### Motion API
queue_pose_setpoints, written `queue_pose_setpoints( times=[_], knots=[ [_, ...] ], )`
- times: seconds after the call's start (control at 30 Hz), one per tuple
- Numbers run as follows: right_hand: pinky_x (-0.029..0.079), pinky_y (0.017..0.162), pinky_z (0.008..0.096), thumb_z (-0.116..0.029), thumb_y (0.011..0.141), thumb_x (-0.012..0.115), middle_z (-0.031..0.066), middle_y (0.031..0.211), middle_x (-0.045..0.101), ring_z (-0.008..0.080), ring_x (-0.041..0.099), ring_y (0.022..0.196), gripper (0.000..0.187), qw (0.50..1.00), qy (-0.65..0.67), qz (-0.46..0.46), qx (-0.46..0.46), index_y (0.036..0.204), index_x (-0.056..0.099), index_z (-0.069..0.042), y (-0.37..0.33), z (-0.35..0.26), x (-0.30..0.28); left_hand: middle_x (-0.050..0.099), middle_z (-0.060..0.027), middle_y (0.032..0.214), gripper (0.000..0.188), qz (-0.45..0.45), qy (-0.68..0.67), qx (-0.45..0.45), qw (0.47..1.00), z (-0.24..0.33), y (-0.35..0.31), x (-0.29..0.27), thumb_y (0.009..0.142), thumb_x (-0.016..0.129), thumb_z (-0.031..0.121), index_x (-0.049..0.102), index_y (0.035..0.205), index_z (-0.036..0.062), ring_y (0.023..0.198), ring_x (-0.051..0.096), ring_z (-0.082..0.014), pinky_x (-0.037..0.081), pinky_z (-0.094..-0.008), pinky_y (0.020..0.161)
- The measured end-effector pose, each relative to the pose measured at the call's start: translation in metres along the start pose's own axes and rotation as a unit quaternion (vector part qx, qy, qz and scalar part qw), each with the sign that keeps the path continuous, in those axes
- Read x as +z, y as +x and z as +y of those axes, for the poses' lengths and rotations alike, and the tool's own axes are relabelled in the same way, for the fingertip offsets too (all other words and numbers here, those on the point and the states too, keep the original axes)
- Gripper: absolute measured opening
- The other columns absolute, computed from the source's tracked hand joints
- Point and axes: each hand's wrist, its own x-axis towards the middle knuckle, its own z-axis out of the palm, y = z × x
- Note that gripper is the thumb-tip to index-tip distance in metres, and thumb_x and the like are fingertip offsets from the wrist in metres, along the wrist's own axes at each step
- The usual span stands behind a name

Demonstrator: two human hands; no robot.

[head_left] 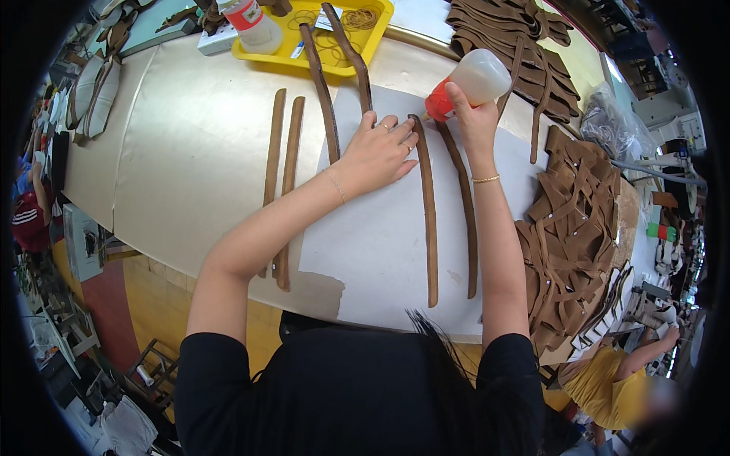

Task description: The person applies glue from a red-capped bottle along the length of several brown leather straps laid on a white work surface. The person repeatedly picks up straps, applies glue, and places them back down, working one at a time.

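Observation:
My right hand (473,114) grips a translucent squeeze bottle (487,76) with a red label. The bottle is tilted, its nozzle pointing down and left near the far ends of two long brown strips. One strip (430,228) ends beside the fingertips of my left hand (382,154); the other strip (461,205) lies just to its right. My left hand rests palm down, fingers stretched out, with nothing visibly held. Two more brown strips (318,80) run from the tray past my left hand, partly hidden by it. A white sheet (372,281) lies beneath.
Two brown strips (275,144) lie farther left. A yellow tray (377,34) at the back holds rubber bands and another bottle (261,34). Brown strips are stacked at the back right (494,34) and heaped at right (574,228). A person in yellow (604,387) is at lower right.

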Motion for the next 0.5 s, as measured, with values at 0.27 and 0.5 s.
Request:
queue_pose_setpoints(
  times=[0.27, 0.5],
  knots=[
    [0.054, 0.071, 0.0310, -0.041, 0.076, 0.081, 0.0116, 0.087, 0.073, 0.0196, 0.070, 0.079, 0.048, 0.997, -0.049, -0.047, -0.035, 0.098, 0.069, 0.001, 0.002, -0.017, 0.013, 0.058, -0.0046, 0.127, 0.043, 0.003, 0.001, -0.011, 1.000, 0.002, -0.001, 0.000, 0.083, 0.067, 0.037, 0.065, 0.117, 0.0104, 0.111, 0.049, -0.0235, 0.034, -0.0423, 0.091],
    [0.055, 0.070, 0.0314, -0.044, 0.074, 0.081, 0.0126, 0.085, 0.073, 0.0206, 0.071, 0.078, 0.051, 0.991, -0.095, -0.084, -0.040, 0.096, 0.069, 0.001, -0.002, -0.017, 0.008, 0.057, -0.0034, 0.128, 0.043, -0.007, -0.004, -0.008, 1.000, 0.005, -0.006, -0.002, 0.083, 0.067, 0.038, 0.065, 0.118, 0.0116, 0.111, 0.048, -0.0233, 0.034, -0.0428, 0.091]
  ],
)
